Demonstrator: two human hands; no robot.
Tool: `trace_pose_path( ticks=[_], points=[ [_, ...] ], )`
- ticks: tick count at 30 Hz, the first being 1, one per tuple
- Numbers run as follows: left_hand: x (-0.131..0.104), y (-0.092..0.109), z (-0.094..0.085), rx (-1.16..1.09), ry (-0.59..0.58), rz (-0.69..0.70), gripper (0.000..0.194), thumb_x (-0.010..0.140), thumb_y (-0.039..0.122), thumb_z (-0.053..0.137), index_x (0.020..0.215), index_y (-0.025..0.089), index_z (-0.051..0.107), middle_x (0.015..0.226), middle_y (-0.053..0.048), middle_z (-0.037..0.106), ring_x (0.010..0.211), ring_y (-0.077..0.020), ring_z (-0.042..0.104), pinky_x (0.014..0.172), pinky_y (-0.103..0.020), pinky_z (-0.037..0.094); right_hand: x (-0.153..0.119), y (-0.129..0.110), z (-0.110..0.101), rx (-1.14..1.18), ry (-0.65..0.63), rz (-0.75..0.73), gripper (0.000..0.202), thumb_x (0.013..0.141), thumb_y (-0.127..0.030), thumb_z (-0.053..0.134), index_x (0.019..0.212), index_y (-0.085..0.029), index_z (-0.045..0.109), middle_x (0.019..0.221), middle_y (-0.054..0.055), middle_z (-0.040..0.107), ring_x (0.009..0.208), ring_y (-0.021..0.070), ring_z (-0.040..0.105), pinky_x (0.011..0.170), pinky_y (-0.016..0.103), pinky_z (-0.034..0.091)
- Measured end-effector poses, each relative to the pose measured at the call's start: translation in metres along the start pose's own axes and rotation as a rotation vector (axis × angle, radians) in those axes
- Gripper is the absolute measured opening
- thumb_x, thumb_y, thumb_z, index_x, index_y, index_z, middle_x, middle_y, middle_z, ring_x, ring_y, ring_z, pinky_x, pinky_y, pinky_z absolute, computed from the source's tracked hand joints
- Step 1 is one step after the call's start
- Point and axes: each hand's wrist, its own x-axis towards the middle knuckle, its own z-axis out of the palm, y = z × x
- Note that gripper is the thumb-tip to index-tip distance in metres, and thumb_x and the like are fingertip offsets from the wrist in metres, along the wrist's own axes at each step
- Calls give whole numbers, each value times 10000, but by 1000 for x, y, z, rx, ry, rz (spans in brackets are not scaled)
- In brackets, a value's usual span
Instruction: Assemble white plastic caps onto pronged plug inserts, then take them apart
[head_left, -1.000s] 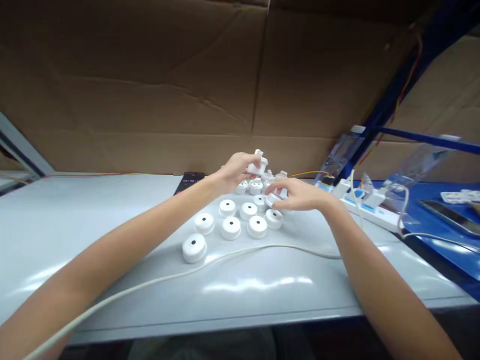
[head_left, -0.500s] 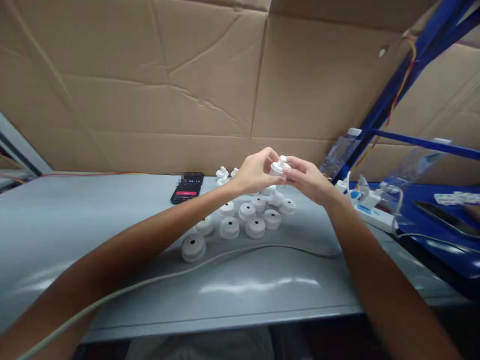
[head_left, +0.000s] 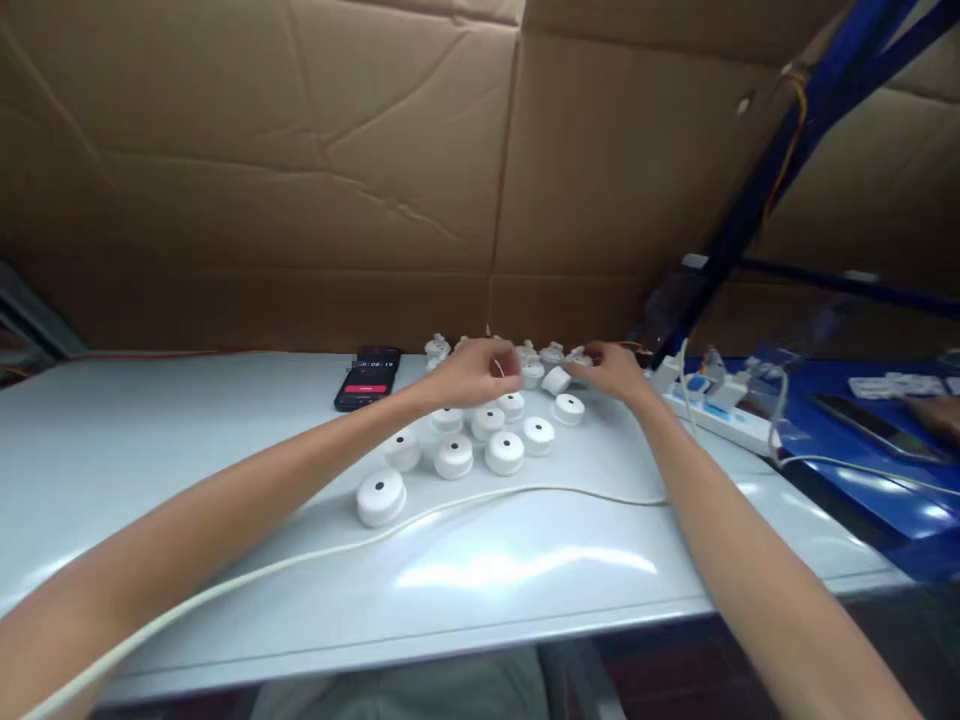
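My left hand (head_left: 480,372) is above the back of the group of white round caps, fingers curled towards the thumb; whatever may be between the fingertips is too small to make out. To its right, my right hand (head_left: 611,370) has its fingertips closed on a white knobbed piece (head_left: 577,357) at the back of the group. A white cap (head_left: 556,381) lies tilted on its side between the hands. Several caps with dark centre dots, among them a front one (head_left: 381,497), stand on the grey table (head_left: 525,560). More knobbed pieces (head_left: 437,347) stand along the back.
A phone (head_left: 368,380) with a lit screen lies left of the caps. A pale cable (head_left: 525,489) crosses in front of them. At right are a white power strip (head_left: 724,415), a blue surface (head_left: 825,440) with another phone (head_left: 877,427), and part of another person's hand (head_left: 937,415).
My hands have moved apart and down to the table. The white knobbed piece they held together is no longer between them. My right hand is now at the back row.
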Motion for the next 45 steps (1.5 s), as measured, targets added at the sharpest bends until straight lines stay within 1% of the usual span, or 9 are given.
trace_pose_path(
  ticks=[8,15,20,24,26,29,33,41,45],
  points=[
    [-48,1,-27,24,-126,-43,148,846,313,644,839,171,685,842,-27,729,775,-159,665,697,-259,492,0,7,4,193,-158,41,423,825,-479,769,1095,-153,769,1105,149,791,991,296,745,869,409,599],
    [-95,-5,-55,45,-104,-175,239,862,423,649,871,189,697,889,-31,740,812,-186,674,730,-289,505,-8,-4,-7,258,-294,98,656,797,-606,767,1224,-111,719,1181,211,752,924,303,737,771,391,608],
    [-128,-23,-71,25,-9,-285,278,858,467,657,845,191,688,874,-34,734,823,-202,674,784,-323,518,-8,-6,-18,143,-274,2,860,669,-552,874,1386,-149,622,1400,206,647,1237,376,646,1069,478,511],
    [-141,-35,-78,39,81,-325,283,852,480,650,821,200,684,859,-38,743,845,-218,676,808,-342,526,-9,-22,-21,28,-113,-135,853,575,-500,911,1304,-143,651,1389,217,617,1249,403,623,1085,482,505],
    [-142,-37,-79,43,101,-319,281,848,477,643,824,200,681,867,-42,749,841,-218,678,804,-342,532,-14,-36,-23,-5,-86,-217,694,594,-502,886,1166,-157,698,1259,191,673,1140,376,669,1017,472,541],
    [-143,-35,-79,102,118,-288,256,850,449,627,821,200,680,871,-37,752,836,-210,679,778,-326,521,-24,-56,-26,41,-260,-276,480,680,-543,810,1004,-201,722,1054,111,741,966,313,708,882,429,574],
    [-146,-34,-71,190,121,-214,239,875,426,608,868,199,685,949,-43,746,877,-212,668,792,-332,516,-33,-71,-25,88,-453,-336,446,674,-526,806,1009,-237,751,1061,71,766,1012,300,710,835,381,573],
    [-153,-22,-48,183,18,-67,599,906,592,650,1370,218,586,1472,-125,580,1409,-311,492,1207,-468,377,-36,-77,-14,118,-480,-352,424,661,-408,834,1037,-244,726,1002,56,773,946,288,727,819,371,570],
    [-156,-19,-44,214,-58,-66,762,880,598,691,1518,240,480,1635,-147,417,1524,-342,360,1268,-522,283,-41,-87,-5,225,-593,-357,417,741,-415,780,1104,-232,684,949,55,775,881,257,730,790,362,571]
  ],
)
